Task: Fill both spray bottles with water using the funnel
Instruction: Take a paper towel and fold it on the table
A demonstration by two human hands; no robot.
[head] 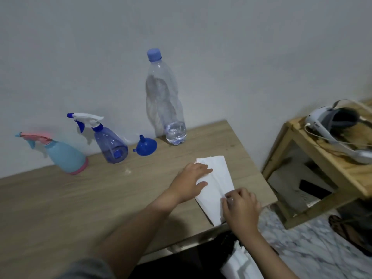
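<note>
Apparently no filling is in hand yet: a folded white tissue (pixel 216 182) is being flattened near the table (pixel 60 198) edge, pressed by the left hand (pixel 189 183) with fingers laid flat and spread, and pinched at its near end by the curled fingers of the right hand (pixel 241 206). Both spray bottles, the light blue one (pixel 66 156) and the dark blue one (pixel 110 143), are left capped by the wall, the funnel (pixel 146 146) lying mouth-down between them and the nearly empty water bottle (pixel 165 97). Next, a spray head would need unscrewing and the funnel seating.
</note>
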